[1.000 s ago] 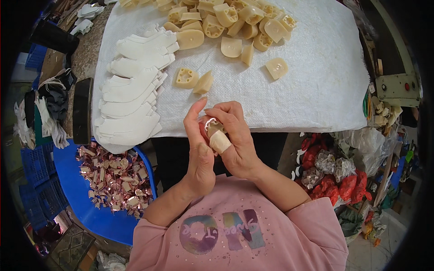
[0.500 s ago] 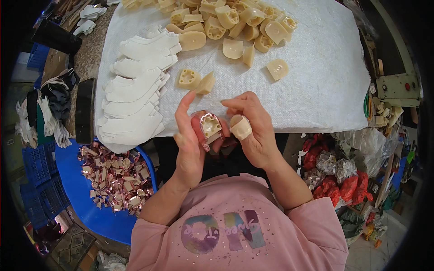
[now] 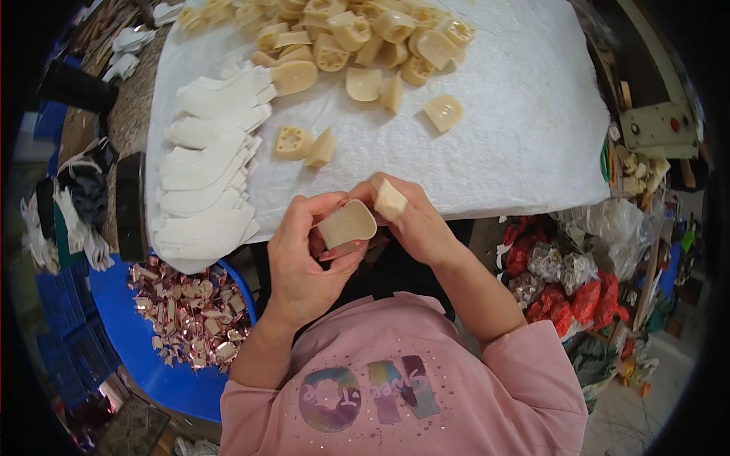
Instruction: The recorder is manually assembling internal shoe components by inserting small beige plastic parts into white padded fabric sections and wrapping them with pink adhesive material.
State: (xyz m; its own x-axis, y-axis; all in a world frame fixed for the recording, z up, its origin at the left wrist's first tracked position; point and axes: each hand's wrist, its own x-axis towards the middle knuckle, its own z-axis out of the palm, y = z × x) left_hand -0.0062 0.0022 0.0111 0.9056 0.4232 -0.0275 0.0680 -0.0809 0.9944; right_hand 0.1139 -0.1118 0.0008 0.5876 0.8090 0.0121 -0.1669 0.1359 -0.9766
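My left hand (image 3: 293, 254) grips a beige shoe heel (image 3: 347, 231) between thumb and fingers, its smooth concave face turned up. Bits of shiny pink covering show along its edges. Against the heel's far right side press the bent fingers of my right hand (image 3: 417, 224), their tips partly hidden behind it. A pale beige wrap (image 3: 390, 200) sits around my right thumb. Beyond my hands, two loose beige heels lie together on the white woven cloth: one holed heel (image 3: 293, 143) and one tipped heel (image 3: 322, 148). A single heel (image 3: 443, 112) rests farther right.
A big pile of beige heels (image 3: 350, 32) covers the table's far side. Overlapping white curved pieces (image 3: 205, 175) line the left, beside a black phone (image 3: 131, 205). A blue basin (image 3: 163, 380) holds pink shiny heels (image 3: 194, 315). Red and clear plastic bags (image 3: 585, 296) lie at right.
The heel in my left hand has turned from its holed, pink-edged side to its smooth beige face. My right fingers have closed in from beside it to touch it. The whole view has shifted slightly.
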